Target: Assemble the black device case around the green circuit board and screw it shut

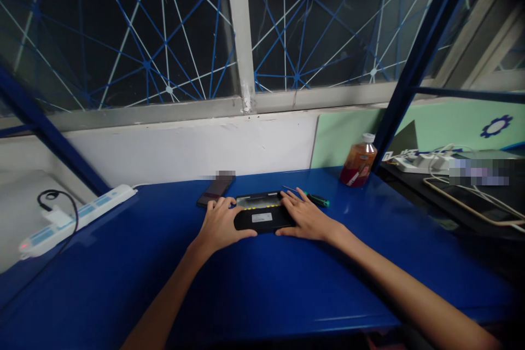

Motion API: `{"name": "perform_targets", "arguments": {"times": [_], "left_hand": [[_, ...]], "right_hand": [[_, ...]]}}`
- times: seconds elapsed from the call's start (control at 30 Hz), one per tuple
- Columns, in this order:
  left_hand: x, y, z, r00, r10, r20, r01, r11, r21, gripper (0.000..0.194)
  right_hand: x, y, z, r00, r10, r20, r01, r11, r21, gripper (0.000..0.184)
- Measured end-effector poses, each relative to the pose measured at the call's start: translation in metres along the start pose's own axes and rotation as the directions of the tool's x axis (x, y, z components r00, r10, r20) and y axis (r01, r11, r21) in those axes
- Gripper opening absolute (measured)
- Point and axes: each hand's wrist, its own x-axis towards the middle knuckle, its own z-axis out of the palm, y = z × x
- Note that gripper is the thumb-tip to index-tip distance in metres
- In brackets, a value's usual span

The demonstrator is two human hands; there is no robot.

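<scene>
A flat black rectangular device (245,221) lies on the blue table between my hands. It has a pale label on its near part and a lighter recessed strip with yellow marks behind that; its exact kind I cannot make out. My left hand (218,225) grips its left end, thumb along the near edge and fingers curled at the far corner. On the opposite end, my right hand (307,216) holds it with the thumb at the near edge and fingers over the right side. Just beyond the right hand lies a screwdriver (318,200) with a green and black handle.
A dark phone (215,188) lies behind my left hand. A bottle of reddish drink (359,161) stands at the back right. On the left is a white power strip (88,217) with a plugged-in cable. Blue frame posts (396,104) rise at both sides of the table (246,295).
</scene>
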Motion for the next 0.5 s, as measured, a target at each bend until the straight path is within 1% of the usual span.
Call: {"name": "perform_targets", "arguments": {"times": [0.13, 0.33, 0.43, 0.5], "left_hand": [[0.0004, -0.0014, 0.0023, 1.0, 0.006, 0.019, -0.006, 0.999, -0.038, 0.064], [0.0015, -0.0009, 0.0031, 0.998, 0.004, 0.068, 0.003, 0.994, -0.107, 0.067], [0.0016, -0.0009, 0.0031, 0.994, 0.001, 0.105, 0.012, 0.992, -0.124, 0.07], [0.0011, -0.0018, 0.003, 0.994, 0.007, 0.11, 0.007, 0.992, -0.129, 0.071]], "right_hand": [[-0.0008, -0.0016, -0.0007, 1.0, -0.011, 0.012, 0.011, 1.0, 0.014, 0.079], [-0.0006, -0.0007, -0.0006, 0.999, -0.017, 0.027, 0.015, 0.998, 0.057, 0.079], [-0.0004, 0.0, -0.0009, 0.999, -0.012, 0.045, 0.009, 0.997, 0.08, 0.079], [-0.0005, 0.0004, -0.0009, 0.998, -0.007, 0.056, 0.002, 0.995, 0.097, 0.079]]}}
